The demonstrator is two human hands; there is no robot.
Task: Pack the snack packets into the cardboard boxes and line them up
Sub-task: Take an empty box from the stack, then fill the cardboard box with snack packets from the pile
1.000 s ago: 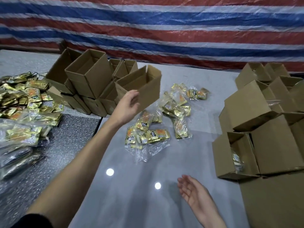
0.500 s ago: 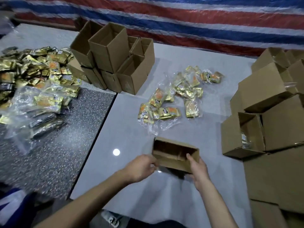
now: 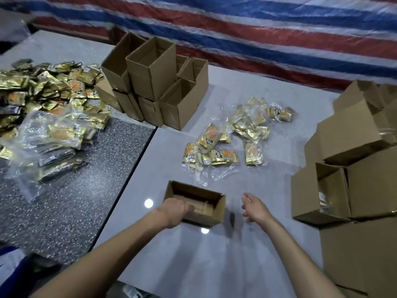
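An open, empty cardboard box (image 3: 212,204) stands on the pale table (image 3: 176,250) in front of me. My left hand (image 3: 174,211) grips its near left rim, the fingers reaching inside. To the right of the box my right hand (image 3: 254,206) hovers free with relaxed fingers, touching nothing. Just beyond the box lie several gold and orange snack packets (image 3: 217,151) in clear bags, spread toward the far right (image 3: 251,127).
A stack of empty open boxes (image 3: 154,82) stands at the back centre. More boxes (image 3: 352,164) are piled along the right side. A big heap of gold packets (image 3: 53,104) covers the left, over a dark speckled tabletop (image 3: 71,201). A striped tarp hangs behind.
My left hand took a box from the back stack and brought it down in front of me. Both hands held it half a second ago; now the right hand has let go and moved right.
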